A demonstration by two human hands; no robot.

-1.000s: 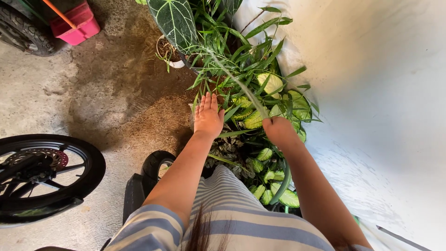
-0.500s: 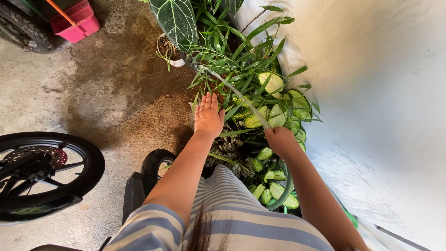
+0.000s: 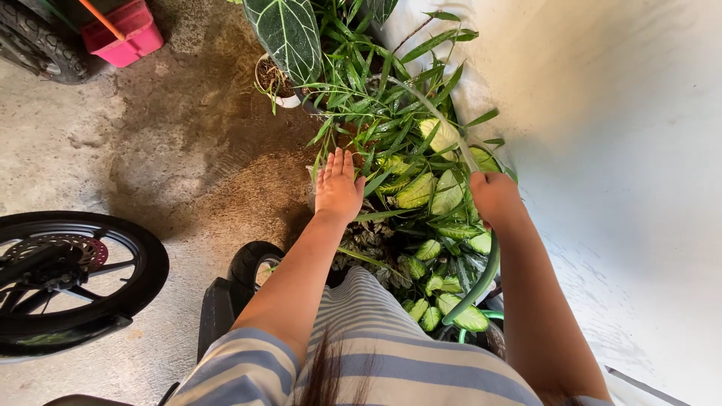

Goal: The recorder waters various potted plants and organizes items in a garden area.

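We clamp our right hand (image 3: 492,197) around the green rubber hose (image 3: 481,282), which trails down beside our wrist, while our left hand (image 3: 338,188) rests flat, fingers together, by the narrow green leaves (image 3: 376,98)

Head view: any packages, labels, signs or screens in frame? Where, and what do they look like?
No packages, labels, signs or screens.
Nearest thing to a container: pink plastic bin, top left on the concrete floor, boxy, an orange handle across it.
White plant pot, top centre, round, soil inside.
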